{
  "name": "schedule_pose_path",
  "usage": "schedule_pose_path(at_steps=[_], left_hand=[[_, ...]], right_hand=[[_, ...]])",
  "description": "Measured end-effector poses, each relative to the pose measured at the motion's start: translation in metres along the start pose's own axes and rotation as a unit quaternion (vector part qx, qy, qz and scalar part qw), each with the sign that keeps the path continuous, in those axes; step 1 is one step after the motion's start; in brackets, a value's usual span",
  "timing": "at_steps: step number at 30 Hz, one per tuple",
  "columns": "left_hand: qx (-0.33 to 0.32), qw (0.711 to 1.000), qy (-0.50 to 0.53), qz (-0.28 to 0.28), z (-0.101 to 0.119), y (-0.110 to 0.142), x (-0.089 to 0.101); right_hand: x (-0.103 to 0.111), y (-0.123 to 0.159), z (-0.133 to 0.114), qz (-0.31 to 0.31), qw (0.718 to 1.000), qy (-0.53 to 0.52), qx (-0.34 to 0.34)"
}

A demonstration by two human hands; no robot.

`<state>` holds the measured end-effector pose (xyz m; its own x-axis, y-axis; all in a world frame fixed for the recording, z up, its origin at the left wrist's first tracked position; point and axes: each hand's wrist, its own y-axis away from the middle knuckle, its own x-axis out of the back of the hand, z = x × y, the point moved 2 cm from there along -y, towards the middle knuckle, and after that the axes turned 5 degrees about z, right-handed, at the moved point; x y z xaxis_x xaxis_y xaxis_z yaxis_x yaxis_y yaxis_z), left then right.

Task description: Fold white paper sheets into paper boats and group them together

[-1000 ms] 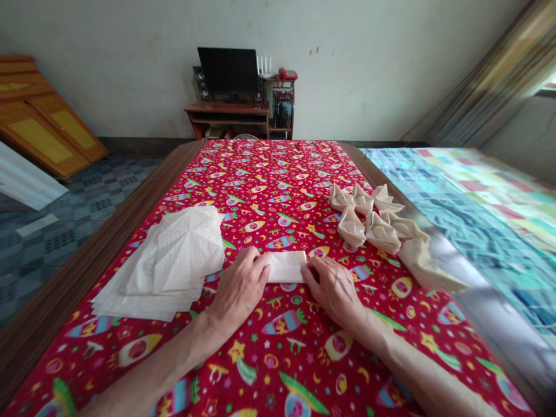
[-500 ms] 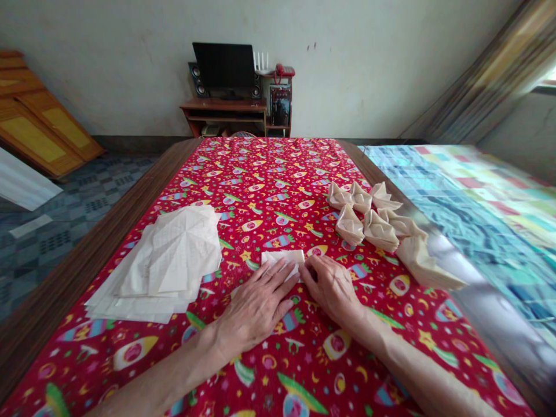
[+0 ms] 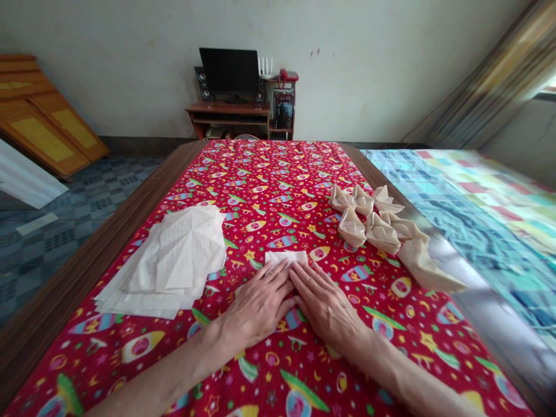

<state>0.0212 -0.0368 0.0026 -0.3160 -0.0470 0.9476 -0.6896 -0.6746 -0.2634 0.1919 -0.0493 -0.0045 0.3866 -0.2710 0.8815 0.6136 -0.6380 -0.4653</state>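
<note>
A small white folded paper lies flat on the red cloth, in the middle and in front of the person. Its long side runs from left to right, and its far edge is straight across. The near part is under the fingers, so I can't quite tell where that edge ends.

The left hand lies palm down, its fingertips on the paper, with small gaps between the fingers. The right hand lies palm down too. Its fingers are stretched out, mostly close together, and point up and to the left, onto the paper. The two hands meet near the middle.

Past the paper, the cloth is bare all the way to the far end of the table. On the left, a stack of white sheets sits apart from the left hand, close to the brown table edge. On the right, a bunch of cream folded shapes sits by the other edge, with bare cloth between them and the right hand.
</note>
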Motion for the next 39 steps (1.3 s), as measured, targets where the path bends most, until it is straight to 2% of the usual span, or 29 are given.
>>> schedule_pose_path(at_steps=[4, 8, 15, 20, 25, 29, 33, 36, 39], left_hand=[[-0.008, 1.0, -0.013, 0.004, -0.002, 0.009, 0.004], [-0.004, 0.999, -0.038, 0.002, -0.007, 0.021, 0.011], [0.01, 0.998, -0.064, 0.022, -0.018, 0.044, 0.018], [0.022, 0.997, -0.057, 0.045, -0.024, 0.049, 0.02], [0.015, 0.992, -0.029, 0.12, -0.027, 0.042, 0.021], [0.01, 0.99, -0.013, 0.137, -0.027, 0.038, 0.019], [0.006, 0.989, -0.013, 0.147, -0.028, 0.041, 0.016], [0.009, 0.984, -0.002, 0.18, -0.028, 0.043, 0.022], [0.023, 0.972, 0.013, 0.234, -0.027, 0.043, 0.037]], right_hand=[[0.006, 0.012, -0.001, -0.086, 0.996, -0.003, -0.024], [0.009, 0.019, 0.005, -0.102, 0.994, -0.002, -0.032], [0.014, 0.026, 0.006, -0.053, 0.997, 0.001, -0.054], [0.017, 0.017, 0.011, 0.009, 0.995, -0.021, -0.094], [0.012, -0.001, 0.024, 0.06, 0.979, 0.005, -0.196], [0.002, -0.012, 0.025, 0.057, 0.969, -0.019, -0.238], [-0.005, -0.01, 0.021, 0.034, 0.946, -0.069, -0.315], [-0.002, -0.005, 0.015, 0.062, 0.949, -0.115, -0.285], [0.01, -0.006, 0.013, 0.134, 0.961, -0.119, -0.212]])
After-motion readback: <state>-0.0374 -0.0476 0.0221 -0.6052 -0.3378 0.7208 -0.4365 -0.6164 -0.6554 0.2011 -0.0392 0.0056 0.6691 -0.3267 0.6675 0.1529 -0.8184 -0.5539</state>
